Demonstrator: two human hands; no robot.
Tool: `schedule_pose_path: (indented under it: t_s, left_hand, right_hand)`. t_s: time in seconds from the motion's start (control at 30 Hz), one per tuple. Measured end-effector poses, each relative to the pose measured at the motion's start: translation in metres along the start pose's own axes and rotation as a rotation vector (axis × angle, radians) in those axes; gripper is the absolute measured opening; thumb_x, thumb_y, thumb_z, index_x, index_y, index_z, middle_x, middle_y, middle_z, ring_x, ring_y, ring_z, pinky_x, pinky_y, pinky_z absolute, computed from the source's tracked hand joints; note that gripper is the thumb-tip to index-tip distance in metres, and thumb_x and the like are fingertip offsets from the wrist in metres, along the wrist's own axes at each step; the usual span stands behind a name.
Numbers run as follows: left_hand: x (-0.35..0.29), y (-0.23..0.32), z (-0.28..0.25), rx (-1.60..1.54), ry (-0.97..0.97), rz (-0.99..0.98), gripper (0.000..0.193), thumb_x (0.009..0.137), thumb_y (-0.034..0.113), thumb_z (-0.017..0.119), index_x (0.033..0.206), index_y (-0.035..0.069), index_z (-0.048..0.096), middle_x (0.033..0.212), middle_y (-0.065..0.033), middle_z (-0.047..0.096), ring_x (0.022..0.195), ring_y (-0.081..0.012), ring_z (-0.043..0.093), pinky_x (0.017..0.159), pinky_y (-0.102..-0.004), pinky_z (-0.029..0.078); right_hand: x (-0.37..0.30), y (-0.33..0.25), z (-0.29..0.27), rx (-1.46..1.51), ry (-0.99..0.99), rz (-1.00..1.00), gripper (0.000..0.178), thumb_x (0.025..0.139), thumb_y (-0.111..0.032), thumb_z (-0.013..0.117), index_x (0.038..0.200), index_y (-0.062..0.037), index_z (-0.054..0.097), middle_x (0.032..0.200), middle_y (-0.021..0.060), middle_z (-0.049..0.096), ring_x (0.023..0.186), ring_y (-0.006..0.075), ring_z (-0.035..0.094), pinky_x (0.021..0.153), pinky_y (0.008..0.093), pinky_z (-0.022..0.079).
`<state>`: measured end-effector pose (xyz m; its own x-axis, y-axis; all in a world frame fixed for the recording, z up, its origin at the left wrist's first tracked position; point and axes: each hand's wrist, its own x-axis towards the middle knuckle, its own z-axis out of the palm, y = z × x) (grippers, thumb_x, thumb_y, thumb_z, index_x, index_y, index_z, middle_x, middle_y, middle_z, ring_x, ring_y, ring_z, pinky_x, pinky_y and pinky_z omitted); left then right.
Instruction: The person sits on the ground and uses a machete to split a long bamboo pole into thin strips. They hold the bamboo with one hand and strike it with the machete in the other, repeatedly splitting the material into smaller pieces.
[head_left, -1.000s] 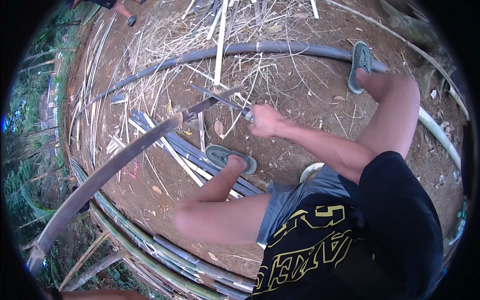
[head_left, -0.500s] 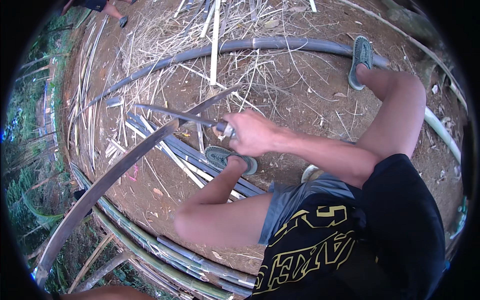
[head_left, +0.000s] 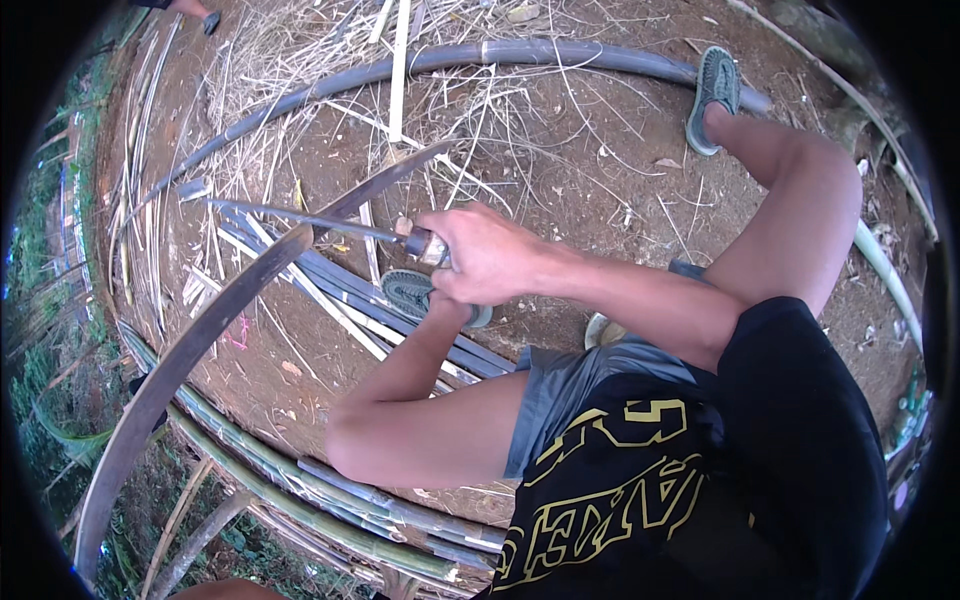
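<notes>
My right hand (head_left: 480,250) is closed around the handle of a long-bladed knife (head_left: 365,230). The narrow blade points left and lies across a long dark strip of split bamboo (head_left: 205,330). This strip curves from the lower left rim up toward the middle. Where the blade meets it, the strip changes from a broad part to a thinner far part (head_left: 390,178), which ends beyond my right hand. My left hand is out of sight; only a bit of skin, maybe my left arm, shows at the lower edge.
A long dark bamboo pole (head_left: 430,60) lies across the ground, under my right sandal (head_left: 715,100). Dark split strips (head_left: 350,285) lie by my left sandal (head_left: 405,293). Green bamboo poles (head_left: 300,485) line the lower left. Pale shavings (head_left: 270,60) litter the far ground.
The scene has shifted slightly left and up in the view. My right hand still grips the knife, whose blade stays across the bamboo strip near the same spot.
</notes>
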<state>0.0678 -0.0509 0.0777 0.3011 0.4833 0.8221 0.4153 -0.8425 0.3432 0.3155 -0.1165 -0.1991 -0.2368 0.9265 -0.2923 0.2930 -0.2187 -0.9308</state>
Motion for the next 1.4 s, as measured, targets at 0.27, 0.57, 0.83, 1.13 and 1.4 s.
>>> schedule_pose_path:
  t_s: [0.27,0.57,0.83,1.13,1.4]
  left_hand:
    - [-0.416,-0.115,0.22,0.404,-2.151,-0.369,0.034,0.096,0.036,0.038,0.119,0.012,0.046,0.116,-0.0026,0.038,0.107,-0.0183,0.037,0.091,-0.0344,0.026]
    - [-0.483,-0.148,0.222,0.537,-2.239,-0.37,0.053,0.097,0.04,0.032,0.139,0.01,0.042,0.145,-0.0083,0.033,0.135,-0.0249,0.03,0.112,-0.0406,0.019]
    - [-0.476,-0.132,0.227,0.684,-2.263,-0.272,0.058,0.097,0.041,0.031,0.143,0.009,0.045,0.154,-0.0103,0.034,0.143,-0.0253,0.031,0.119,-0.041,0.018]
    - [-0.501,-0.159,0.225,0.473,-2.278,-0.341,0.06,0.094,0.042,0.032,0.142,0.009,0.046,0.152,-0.0113,0.036,0.143,-0.025,0.032,0.119,-0.0387,0.019]
    - [-0.479,-0.15,0.236,0.59,-2.29,-0.325,0.062,0.092,0.044,0.033,0.143,0.01,0.045,0.152,-0.0121,0.037,0.142,-0.0254,0.033,0.119,-0.0371,0.018]
  right_hand:
    - [0.026,0.02,-0.008,0.032,-0.034,0.146,0.047,0.074,-0.001,0.059,0.121,0.0046,0.058,0.066,0.0127,0.06,0.053,0.0216,0.061,0.05,0.0357,0.054]
    - [0.016,-0.019,0.007,-0.047,-0.054,-0.177,0.034,0.075,0.0,0.055,0.109,0.0063,0.06,0.071,0.0162,0.063,0.056,0.0224,0.063,0.048,0.0345,0.054]
    - [0.055,0.154,-0.028,-0.247,-0.002,0.51,0.04,0.078,0.002,0.052,0.117,0.0062,0.059,0.092,0.0182,0.063,0.07,0.0207,0.063,0.057,0.0356,0.054]
    - [0.033,-0.02,-0.008,-0.11,-0.086,-0.214,0.036,0.073,0.003,0.056,0.108,0.0058,0.06,0.063,0.017,0.062,0.054,0.0208,0.064,0.045,0.0332,0.053]
    - [0.04,0.057,-0.025,-0.08,-0.082,0.236,0.038,0.072,0.003,0.053,0.11,0.008,0.058,0.067,0.0122,0.059,0.056,0.0209,0.061,0.051,0.037,0.055]
